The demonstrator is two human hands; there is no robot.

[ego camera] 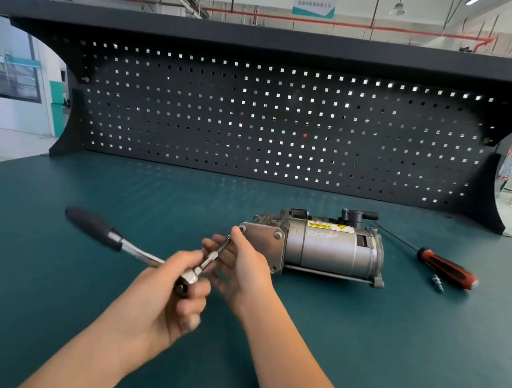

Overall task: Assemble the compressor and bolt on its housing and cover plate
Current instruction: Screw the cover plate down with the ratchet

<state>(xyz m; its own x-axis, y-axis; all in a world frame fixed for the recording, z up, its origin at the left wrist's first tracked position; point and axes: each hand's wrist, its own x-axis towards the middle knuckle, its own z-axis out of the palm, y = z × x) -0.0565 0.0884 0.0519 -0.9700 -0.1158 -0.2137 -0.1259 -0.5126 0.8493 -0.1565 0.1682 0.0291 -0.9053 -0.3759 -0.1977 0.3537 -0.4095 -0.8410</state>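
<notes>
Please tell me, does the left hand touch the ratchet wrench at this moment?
Touching. The head view shows the left hand gripping the ratchet wrench at its head end, with the fingers curled around the metal.

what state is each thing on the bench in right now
compressor, lying on its side
cover plate, on compressor's end, bolts visible
ratchet, left hand grips head, right hand steadies shaft near plate corner
screwdriver, lying untouched
loose bit, lying beside screwdriver

The compressor (321, 249) bears a yellow label (321, 225) reading "WARNING", upside down, beside a hazard triangle (341, 227).
</notes>
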